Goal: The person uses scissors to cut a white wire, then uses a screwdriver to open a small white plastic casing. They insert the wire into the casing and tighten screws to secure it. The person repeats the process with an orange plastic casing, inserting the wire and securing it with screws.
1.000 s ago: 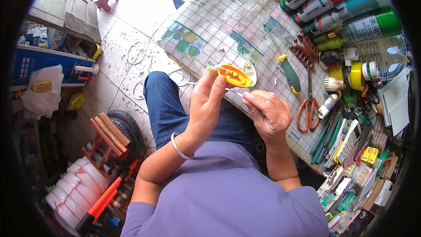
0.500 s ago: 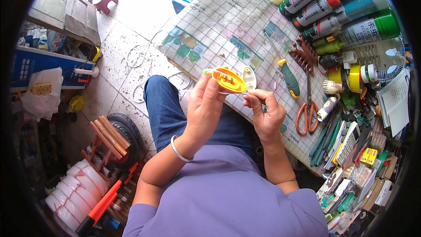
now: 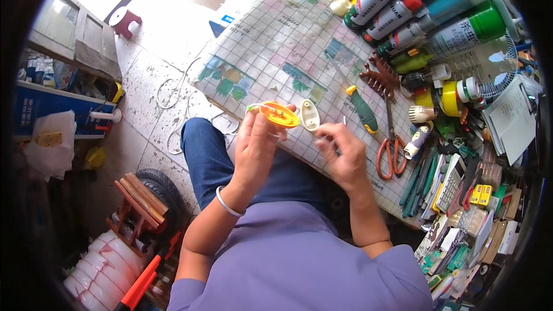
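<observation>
In my left hand is an open oval casing, yellow-orange, with small metal parts inside. A pale wire lies across its left end beside a bit of light green. The fingers and thumb grip it at the table's near edge. My right hand is apart from the casing, to its right, with fingers curled in; what they hold, if anything, is too small to make out. Between the hands a cream oval cover with holes lies on the table. A green-handled screwdriver lies beyond the right hand.
Red-handled long-nose pliers and a brown hair claw lie on the grid-patterned table. Spray cans, tape rolls and tools crowd the right side. On the left floor are a tyre and white plastic rolls.
My right hand has let go of the wire at the casing's right end and drawn away to the right. The left hand still holds the casing. The whole view has shifted slightly.
</observation>
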The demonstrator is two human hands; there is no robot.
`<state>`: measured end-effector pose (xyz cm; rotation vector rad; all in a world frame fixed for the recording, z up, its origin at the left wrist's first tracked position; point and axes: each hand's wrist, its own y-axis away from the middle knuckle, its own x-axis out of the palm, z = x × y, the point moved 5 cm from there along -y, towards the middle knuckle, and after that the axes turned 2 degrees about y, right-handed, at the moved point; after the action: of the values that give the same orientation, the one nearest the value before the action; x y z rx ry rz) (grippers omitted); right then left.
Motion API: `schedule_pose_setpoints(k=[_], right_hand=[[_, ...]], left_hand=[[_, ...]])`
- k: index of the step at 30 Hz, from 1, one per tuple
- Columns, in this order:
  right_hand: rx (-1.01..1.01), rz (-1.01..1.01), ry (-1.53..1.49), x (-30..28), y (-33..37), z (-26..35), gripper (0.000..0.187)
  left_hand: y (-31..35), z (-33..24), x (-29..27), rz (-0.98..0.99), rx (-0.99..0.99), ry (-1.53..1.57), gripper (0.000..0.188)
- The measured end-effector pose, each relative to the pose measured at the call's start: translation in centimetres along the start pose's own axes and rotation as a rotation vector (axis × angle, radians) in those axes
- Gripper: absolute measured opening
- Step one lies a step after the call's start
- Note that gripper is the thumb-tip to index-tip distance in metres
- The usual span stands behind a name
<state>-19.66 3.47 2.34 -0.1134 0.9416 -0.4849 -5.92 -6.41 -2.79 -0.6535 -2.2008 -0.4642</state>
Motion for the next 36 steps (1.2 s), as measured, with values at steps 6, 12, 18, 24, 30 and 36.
schedule_pose_setpoints(k=[6,12,18,24,30,36], right_hand=[[0.105,-0.065,0.601,-4.6,-1.2,-4.7,0.041],[0.265,-0.304,-0.21,-8.8,-0.8,-3.4,0.038],[-0.031,-0.178,-0.441,-10.0,-4.2,2.2,0.034],[-0.111,-0.163,-0.368,-10.5,-6.3,2.8,0.022],[-0.15,-0.114,-0.34,-9.7,-6.7,3.0,0.02],[-0.214,-0.095,-0.323,-9.3,-7.1,3.6,0.02]], left_hand=[[-0.6,1.2,-0.9,0.078,-0.07,-0.124,0.044],[-0.8,1.7,-1.7,0.095,-0.057,-0.103,0.048],[-0.6,1.8,-1.9,0.097,-0.055,-0.112,0.047],[-0.4,1.8,-1.5,0.11,-0.024,-0.095,0.043],[-0.7,2.2,-2.2,0.108,-0.041,-0.143,0.04],[-0.5,1.8,-1.8,0.097,-0.033,-0.177,0.039]])
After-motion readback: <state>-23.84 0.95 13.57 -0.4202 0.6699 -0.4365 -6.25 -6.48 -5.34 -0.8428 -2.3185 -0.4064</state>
